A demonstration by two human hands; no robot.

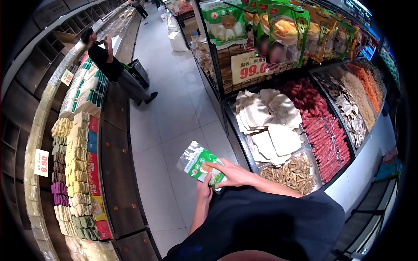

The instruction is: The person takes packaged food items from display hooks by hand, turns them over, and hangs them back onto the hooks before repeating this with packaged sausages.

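Observation:
A green and white food packet (198, 162) with a clear top is held in front of my body, over the tiled floor. My left hand (204, 186) grips its lower edge. My right hand (230, 173) lies across the packet's right side, its fingers closed on it. Just beyond my right arm, a display bin holds white flat dried pieces (276, 139), small brown dried fish (292, 175) and red sausages (324, 141). Similar green packets (224, 24) hang on the rack above the bin.
A shelf of noodle bundles (78, 174) runs along the left. Further up the aisle a person (109, 63) in dark clothes stands beside a black basket (138, 73). A price sign (248, 67) hangs below the packets. White sacks (177, 40) stand on the floor ahead.

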